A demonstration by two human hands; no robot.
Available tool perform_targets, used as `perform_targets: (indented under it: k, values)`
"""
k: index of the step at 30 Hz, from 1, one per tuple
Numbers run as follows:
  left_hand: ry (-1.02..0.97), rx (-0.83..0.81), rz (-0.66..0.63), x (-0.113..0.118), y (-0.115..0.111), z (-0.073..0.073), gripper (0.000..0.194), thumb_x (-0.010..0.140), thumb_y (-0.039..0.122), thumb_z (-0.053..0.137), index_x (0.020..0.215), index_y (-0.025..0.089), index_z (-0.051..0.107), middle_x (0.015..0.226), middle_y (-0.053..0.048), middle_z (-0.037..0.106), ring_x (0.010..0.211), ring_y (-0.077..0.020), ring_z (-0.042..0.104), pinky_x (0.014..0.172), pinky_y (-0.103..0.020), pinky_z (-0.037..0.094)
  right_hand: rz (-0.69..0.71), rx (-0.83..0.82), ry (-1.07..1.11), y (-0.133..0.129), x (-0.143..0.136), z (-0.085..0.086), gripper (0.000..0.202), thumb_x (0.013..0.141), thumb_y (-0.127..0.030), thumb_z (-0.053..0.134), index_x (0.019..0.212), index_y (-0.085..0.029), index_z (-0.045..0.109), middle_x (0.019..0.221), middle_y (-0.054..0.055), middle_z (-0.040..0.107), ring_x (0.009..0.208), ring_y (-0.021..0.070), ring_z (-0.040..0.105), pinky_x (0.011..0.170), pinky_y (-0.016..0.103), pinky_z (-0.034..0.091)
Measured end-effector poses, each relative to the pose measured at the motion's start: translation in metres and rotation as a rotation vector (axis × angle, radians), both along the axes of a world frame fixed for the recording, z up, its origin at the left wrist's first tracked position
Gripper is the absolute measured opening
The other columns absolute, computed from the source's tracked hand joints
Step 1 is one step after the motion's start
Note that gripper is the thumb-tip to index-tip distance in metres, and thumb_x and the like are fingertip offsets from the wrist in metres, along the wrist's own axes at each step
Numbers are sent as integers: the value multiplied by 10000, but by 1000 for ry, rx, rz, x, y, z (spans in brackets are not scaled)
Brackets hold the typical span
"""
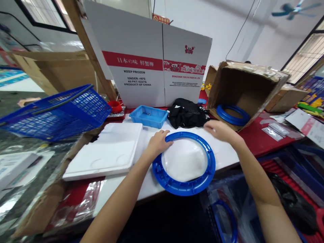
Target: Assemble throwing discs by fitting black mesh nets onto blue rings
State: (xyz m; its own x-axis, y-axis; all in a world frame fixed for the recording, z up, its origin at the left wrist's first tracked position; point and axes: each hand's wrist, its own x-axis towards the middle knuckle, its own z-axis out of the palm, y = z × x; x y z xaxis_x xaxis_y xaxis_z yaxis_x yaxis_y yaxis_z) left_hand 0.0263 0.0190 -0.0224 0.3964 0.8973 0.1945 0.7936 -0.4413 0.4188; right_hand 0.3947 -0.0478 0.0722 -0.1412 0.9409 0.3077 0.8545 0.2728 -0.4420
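A blue plastic ring [211,162] with a ribbed, notched face lies at the front edge of the white work surface [225,152]. My left hand [160,141] grips its upper left rim, thumb reaching over the inner edge. Beyond the ring's upper right side, my right hand [218,130] is raised with its fingers curled together; whatever they hold, if anything, is too small to make out. Just behind that hand lies a bundled black cloth [186,113]. Inside the ring shows a whitish, slightly shiny area [186,160].
Left of the ring lies a white foam slab [106,150], with a light-blue tray [149,116] behind it. A blue basket [60,113] tilts at the left. More blue rings [233,114] sit in an open cardboard box [243,81]. A printed white carton [141,44] stands behind.
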Motion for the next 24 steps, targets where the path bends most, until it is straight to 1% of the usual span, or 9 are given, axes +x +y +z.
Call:
perform_targets:
  k: [2,6,9,13,16,18,19,21,24]
  values:
    - [127,-39,95,2,-10,11,702,920,566,786,1491,187,633,1445,-243,674,1314,-489,670,1077,-589,567,-259,6,53,26,20,-14,93,986,-245,794,1007,-163,757,1118,134,758,1113,257,664,1104,449,518]
    - [272,-220,190,-8,-26,28,882,834,650,821,1550,200,571,1480,-285,655,1272,-539,694,1006,-597,579,-394,69,175,63,41,-57,121,1007,-243,645,931,-171,705,1025,136,749,1012,240,628,1020,395,508]
    - [306,-344,123,-17,-31,35,967,770,509,869,1619,214,512,1417,-261,705,1198,-502,747,951,-525,599,-436,241,350,72,44,-73,249,1054,-386,534,1014,-187,679,1084,134,753,1042,245,638,1031,387,519]
    - [273,-272,-16,-8,-21,34,876,885,223,690,1720,204,425,1443,-254,704,1243,-459,753,1016,-530,592,-429,461,667,68,50,-70,412,1028,-620,492,1079,-242,649,1102,85,731,1088,254,682,1031,406,563]
    - [71,-79,-165,2,-5,31,778,966,184,620,1723,198,441,1679,-243,542,1541,-425,578,1219,-539,513,-237,545,1174,56,54,-69,430,943,-684,620,1105,-291,682,1126,63,744,1098,251,731,1037,450,606]
    - [-58,29,-189,3,1,31,676,982,266,688,1640,187,552,1760,-229,445,1641,-430,455,1298,-551,450,-80,473,1321,45,49,-70,450,867,-689,746,1101,-306,724,1162,72,769,1098,261,749,1053,483,612]
    - [-100,55,-173,2,1,32,625,982,324,724,1579,174,612,1737,-236,469,1625,-444,466,1298,-565,446,6,369,1281,40,43,-70,479,840,-716,778,1080,-302,745,1175,84,781,1093,274,757,1046,499,615]
    - [-152,29,-173,0,-6,37,509,997,435,742,1430,168,716,1548,-227,647,1460,-434,615,1220,-556,504,272,34,1067,30,23,-68,561,804,-791,806,1026,-277,788,1224,122,796,1126,318,767,1047,535,614]
    - [-214,-154,-387,3,-24,45,366,1052,536,671,1153,213,810,1125,-114,812,1055,-311,750,977,-417,573,710,-486,529,24,-19,-62,564,951,-766,717,1121,-243,842,1410,141,769,1360,349,705,1205,541,533]
